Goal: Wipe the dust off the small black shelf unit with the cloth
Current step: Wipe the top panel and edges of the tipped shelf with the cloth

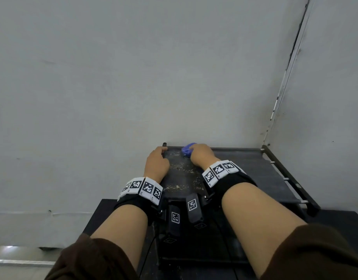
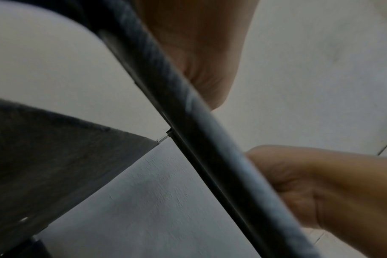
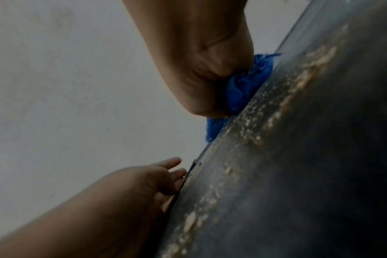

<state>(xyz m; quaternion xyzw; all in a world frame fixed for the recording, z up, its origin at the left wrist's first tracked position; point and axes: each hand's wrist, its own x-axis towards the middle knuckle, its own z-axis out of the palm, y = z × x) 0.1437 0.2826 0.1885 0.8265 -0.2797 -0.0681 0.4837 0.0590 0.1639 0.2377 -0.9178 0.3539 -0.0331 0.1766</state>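
Observation:
The small black shelf unit [image 1: 245, 168] stands against the grey wall, its top panel [image 3: 298, 157] strewn with pale dust and crumbs [image 1: 182, 168]. My right hand [image 1: 201, 155] grips a bunched blue cloth [image 1: 187, 149] and presses it onto the far edge of the top; the blue cloth [image 3: 245, 87] bulges from under the fist. My left hand [image 1: 157, 163] holds the shelf's left rail [image 2: 210, 139], thumb above and fingers [image 2: 309, 183] curled beneath. The left hand [image 3: 161, 181] also shows at the panel's edge.
A grey wall [image 1: 113, 77] rises right behind the shelf and meets a side wall [image 1: 325, 98] at the right corner. The shelf's right rail [image 1: 291, 178] has white pegs. A lower black panel [image 1: 105, 211] sits beneath, and pale floor [image 1: 16, 259] lies at bottom left.

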